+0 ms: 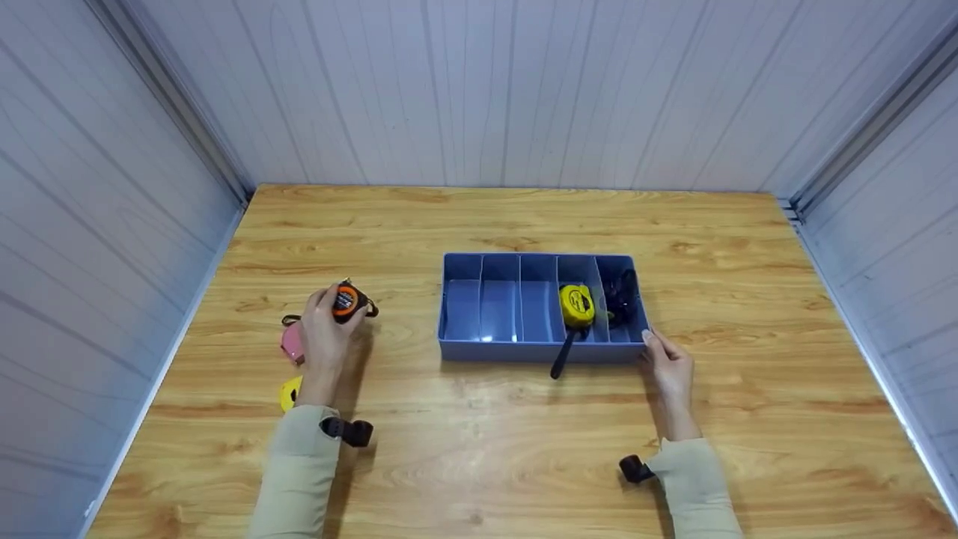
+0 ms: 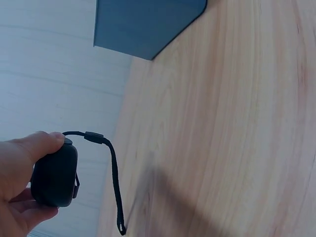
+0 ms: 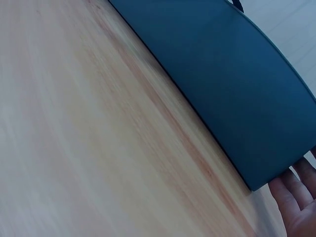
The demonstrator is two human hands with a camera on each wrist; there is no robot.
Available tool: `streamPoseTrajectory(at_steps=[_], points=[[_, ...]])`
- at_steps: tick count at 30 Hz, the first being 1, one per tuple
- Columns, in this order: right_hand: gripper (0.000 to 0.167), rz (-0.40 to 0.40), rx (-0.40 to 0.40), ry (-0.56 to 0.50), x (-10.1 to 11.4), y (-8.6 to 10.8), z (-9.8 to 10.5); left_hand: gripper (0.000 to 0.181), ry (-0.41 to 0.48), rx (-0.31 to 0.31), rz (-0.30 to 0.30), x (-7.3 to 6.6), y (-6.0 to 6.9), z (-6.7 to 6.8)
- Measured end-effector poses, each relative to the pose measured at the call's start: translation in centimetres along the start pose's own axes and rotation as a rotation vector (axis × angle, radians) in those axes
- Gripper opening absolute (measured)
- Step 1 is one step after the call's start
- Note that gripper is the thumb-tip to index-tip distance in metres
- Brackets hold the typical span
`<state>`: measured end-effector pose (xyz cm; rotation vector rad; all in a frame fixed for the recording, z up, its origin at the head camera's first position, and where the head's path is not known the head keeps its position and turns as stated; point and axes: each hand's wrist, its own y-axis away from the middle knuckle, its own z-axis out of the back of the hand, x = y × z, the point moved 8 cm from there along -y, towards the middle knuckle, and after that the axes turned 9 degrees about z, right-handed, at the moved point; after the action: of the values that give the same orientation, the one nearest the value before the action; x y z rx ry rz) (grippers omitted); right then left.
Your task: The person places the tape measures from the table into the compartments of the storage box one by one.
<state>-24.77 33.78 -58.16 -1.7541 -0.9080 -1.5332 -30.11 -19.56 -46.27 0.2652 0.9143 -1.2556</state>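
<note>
Pale panelled walls (image 1: 479, 97) enclose a wood-grain tabletop (image 1: 479, 449) where a person's left hand (image 1: 327, 329) pinches a black-and-orange tape measure (image 1: 346, 301) between thumb and fingers, over the left part of the table. Held edge-on in the left wrist view, the case appears to be lifted off the wood, its dark wrist strap (image 2: 116, 182) hanging loose beside it. The case looks rigid and compact, probably with some weight for its size; its rounded dark sides could prove a little slick, so a hold across the case, thumb opposite fingers, seems the surest. The strap, by contrast, looks soft and apt to swing or snag.

Just beside and below the hand lie a pink tape measure (image 1: 293, 343) and, partly hidden by the wrist, a yellow tape measure (image 1: 289, 394).

Well apart to the right sits a blue-grey box (image 1: 516, 352) with five compartments. Its walls look thin, stiff and light, likely to slide if knocked; the near right corner makes a sensible handhold, and there the right hand (image 1: 670, 368) pinches it, thumb at the rim and fingers against the outside. A second yellow tape measure (image 1: 577, 305) rests in the fourth compartment from the left, its black strap (image 1: 563, 355) draped over the front wall. Dark contents (image 1: 620, 293), hard to make out, occupy the fifth.
</note>
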Motion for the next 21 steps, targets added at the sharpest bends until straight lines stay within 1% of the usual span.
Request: streamPoseTrajectory(at_steps=[2, 5, 7, 8, 9, 10, 12, 15, 17, 19, 21], points=[[0.019, 0.005, 0.006, -0.010, 0.2, 0.1, -0.1, 0.054, 0.009, -0.005, -0.006, -0.3, 0.2, 0.1], [0.018, 0.015, 0.033, 0.007, 1.4, 0.7, -0.5, 0.054, 0.029, -0.005, 0.003, -0.8, 0.5, 0.2], [0.016, 0.001, 0.053, -0.002, 2.3, 1.1, -0.9, 0.055, 0.039, -0.009, -0.001, -1.2, 0.8, 0.2], [0.013, -0.011, 0.050, -0.004, 2.5, 1.3, -0.9, 0.055, 0.045, -0.009, -0.004, -1.4, 0.9, 0.2], [0.011, -0.016, 0.042, 0.003, 2.3, 1.2, -0.9, 0.055, 0.049, -0.012, -0.011, -1.6, 1.0, 0.2], [0.011, -0.033, 0.036, -0.016, 2.1, 1.2, -0.8, 0.054, 0.051, -0.015, -0.020, -1.8, 1.1, 0.2], [0.018, -0.044, 0.039, -0.014, 2.0, 1.3, -0.9, 0.054, 0.060, -0.020, -0.039, -2.1, 1.4, 0.2], [0.032, -0.037, 0.042, 0.011, 1.8, 1.2, -0.8, 0.054, 0.078, -0.015, -0.049, -2.5, 1.7, 0.2], [0.037, -0.030, 0.061, 0.030, 2.6, 1.6, -1.1, 0.054, 0.092, -0.008, -0.050, -2.8, 1.9, 0.2], [0.033, -0.035, 0.059, 0.020, 2.6, 1.7, -1.0, 0.054, 0.102, -0.002, -0.044, -3.0, 2.2, 0.3], [0.031, -0.045, 0.051, -0.018, 2.4, 1.7, -1.0, 0.054, 0.106, 0.003, -0.039, -3.3, 2.4, 0.2]])
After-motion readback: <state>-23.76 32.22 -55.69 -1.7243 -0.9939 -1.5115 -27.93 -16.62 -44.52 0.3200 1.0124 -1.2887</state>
